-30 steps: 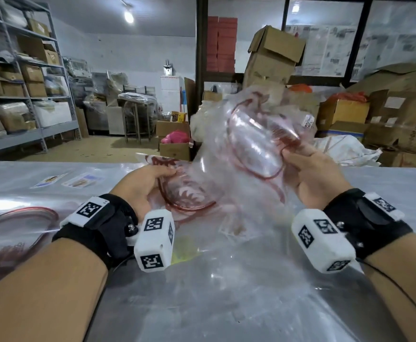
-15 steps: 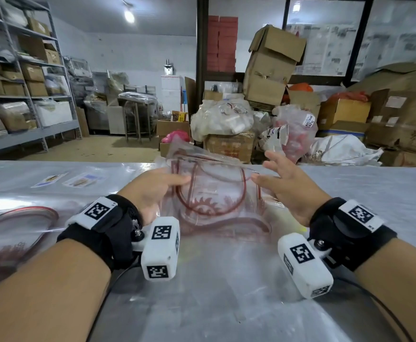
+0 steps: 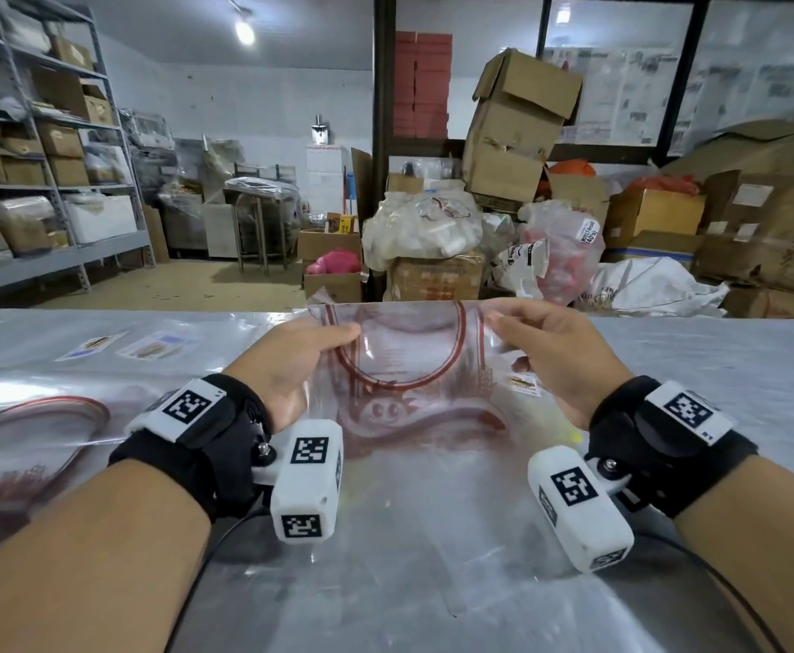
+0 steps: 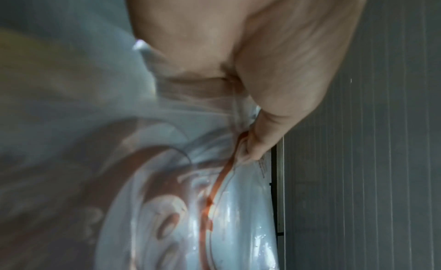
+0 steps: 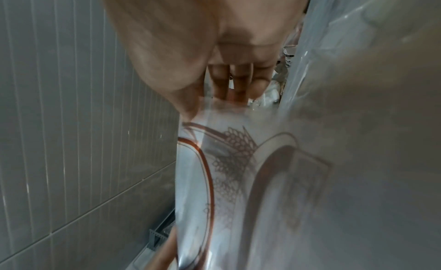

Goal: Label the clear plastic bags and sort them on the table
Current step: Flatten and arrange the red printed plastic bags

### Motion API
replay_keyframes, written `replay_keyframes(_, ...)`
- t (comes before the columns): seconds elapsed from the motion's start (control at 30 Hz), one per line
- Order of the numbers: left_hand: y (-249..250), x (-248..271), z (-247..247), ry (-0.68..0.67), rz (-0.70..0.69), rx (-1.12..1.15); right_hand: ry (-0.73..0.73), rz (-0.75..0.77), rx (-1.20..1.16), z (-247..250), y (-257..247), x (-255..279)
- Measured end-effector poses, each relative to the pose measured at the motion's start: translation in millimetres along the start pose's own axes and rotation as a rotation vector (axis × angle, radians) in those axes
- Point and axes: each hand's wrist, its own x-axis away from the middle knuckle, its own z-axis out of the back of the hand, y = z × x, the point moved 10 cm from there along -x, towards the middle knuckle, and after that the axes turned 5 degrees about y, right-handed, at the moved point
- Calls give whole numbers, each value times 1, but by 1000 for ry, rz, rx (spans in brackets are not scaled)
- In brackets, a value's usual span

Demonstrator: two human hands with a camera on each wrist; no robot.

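Stretched between both hands above the surface [image 3: 668,369]: clear bag [image 3: 414,365], top corners pinched by left hand [image 3: 291,365] and right hand [image 3: 550,360].

Head view looks forward-down over the table [image 3: 715,369]; both wrist views sit close, sharing the bag [image 3: 409,351].

Little is legible to me here: a white sticker [image 3: 588,231] on a pinkish sack right of centre carries what looks like "40", the rest blurred. The red print on the clear bag [image 3: 404,369] and the table's small labels [image 3: 158,345] are unreadable.
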Motion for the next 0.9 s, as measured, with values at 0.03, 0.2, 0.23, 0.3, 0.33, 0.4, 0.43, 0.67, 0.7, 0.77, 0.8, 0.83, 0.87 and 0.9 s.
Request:
replay_keyframes(0.03,0,0,0,2,-9,-11,52,32,-14,5,-5,0)
replay_keyframes(0.2,-2,-1,5,41,-11,0,82,73,-82,13,-14,-2)
replay_keyframes(0.23,-1,-1,5,44,-24,7,72,24,-28,11,-8,-1)
replay_keyframes(0.3,3,1,6,54,-50,23,51,-99,123,9,8,0)
replay_keyframes(0.33,4,0,6,52,-59,24,36,-139,174,8,14,1)
replay_keyframes(0.4,4,-1,4,48,-66,34,16,-122,192,6,14,3)
replay_keyframes(0.43,2,-2,4,48,-60,35,20,-82,158,7,8,2)
replay_keyframes(0.67,-14,-10,4,14,18,-28,133,89,51,16,-14,1)
replay_keyframes(0.7,-15,-11,6,34,18,-41,159,99,61,19,-14,0)
replay_keyframes(0.77,-16,-14,9,57,21,-52,185,112,45,24,-15,0)
replay_keyframes(0.8,-17,-15,10,59,26,-56,176,106,22,24,-15,0)
replay_keyframes(0.83,-18,-13,10,57,38,-56,153,90,-1,21,-15,0)
replay_keyframes(0.87,-20,-14,10,47,54,-58,118,76,-25,17,-14,0)
replay_keyframes(0.9,-19,-12,9,49,62,-52,80,63,-56,11,-14,2)
